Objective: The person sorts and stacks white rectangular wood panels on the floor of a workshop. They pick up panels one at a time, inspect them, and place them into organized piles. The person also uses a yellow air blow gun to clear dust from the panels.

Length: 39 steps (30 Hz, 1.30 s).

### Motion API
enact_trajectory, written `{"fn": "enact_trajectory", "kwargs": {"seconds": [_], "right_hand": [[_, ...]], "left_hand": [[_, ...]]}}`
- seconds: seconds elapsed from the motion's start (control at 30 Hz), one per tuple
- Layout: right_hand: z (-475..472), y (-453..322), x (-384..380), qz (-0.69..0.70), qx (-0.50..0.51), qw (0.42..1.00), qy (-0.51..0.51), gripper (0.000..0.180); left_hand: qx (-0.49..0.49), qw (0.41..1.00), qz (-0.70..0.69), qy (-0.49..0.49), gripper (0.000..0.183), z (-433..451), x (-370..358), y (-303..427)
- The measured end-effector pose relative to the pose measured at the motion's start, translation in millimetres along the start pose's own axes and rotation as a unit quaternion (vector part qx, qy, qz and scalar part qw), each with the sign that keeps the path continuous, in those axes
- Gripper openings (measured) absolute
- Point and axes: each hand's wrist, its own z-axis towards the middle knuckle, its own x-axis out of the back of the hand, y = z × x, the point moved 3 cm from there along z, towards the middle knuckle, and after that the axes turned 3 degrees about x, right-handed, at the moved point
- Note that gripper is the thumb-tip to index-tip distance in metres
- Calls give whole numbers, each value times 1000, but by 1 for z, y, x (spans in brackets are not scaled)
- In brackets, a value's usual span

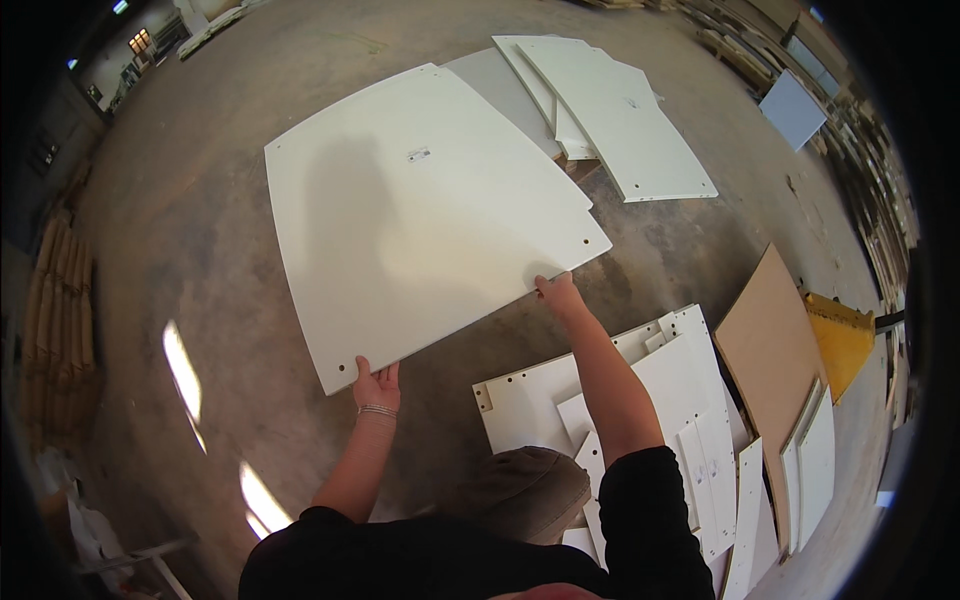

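Observation:
A large white furniture panel (450, 202) with drilled holes near its corners and a small label lies before me, its near edge in both hands. My left hand (376, 386) grips that edge close to the near left corner, thumb on top and fingers beneath. My right hand (559, 292) holds the same edge further right, near the right corner, thumb over the top face. Whether the panel's far part rests on something beneath is hidden. Just beyond its right side, more white panels (622, 112) lie stacked at an angle.
A pile of white panels (525, 405) lies at my right, beside a brown board (772, 352) and a yellow metal piece (838, 337). Long bundled pieces (60, 300) stand at far left. A blue-white board (793, 110) and stacked boards line the far right. The concrete floor (187, 225) stretches leftward.

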Motion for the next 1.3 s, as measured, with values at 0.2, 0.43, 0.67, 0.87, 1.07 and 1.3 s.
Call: {"fn": "enact_trajectory", "kwargs": {"seconds": [0.2,0.43,0.67,0.87,1.07,1.3], "right_hand": [[18,-56,-66,141,-88,986,-3,47],[19,-64,-63,125,-87,987,-56,52],[33,-71,-78,54,-146,986,-51,69],[-22,-37,-27,-150,84,983,-63,62],[-233,102,164,169,43,980,92,39],[-615,289,314,-141,-378,728,554,38]], "left_hand": [[19,987,143,72,43,50,-42,-4],[60,973,197,104,58,37,-46,-1],[151,986,60,32,62,78,-53,9],[151,984,79,44,75,90,-52,8],[98,975,196,39,66,90,-53,3],[-49,947,316,18,68,107,-43,-8]]}}
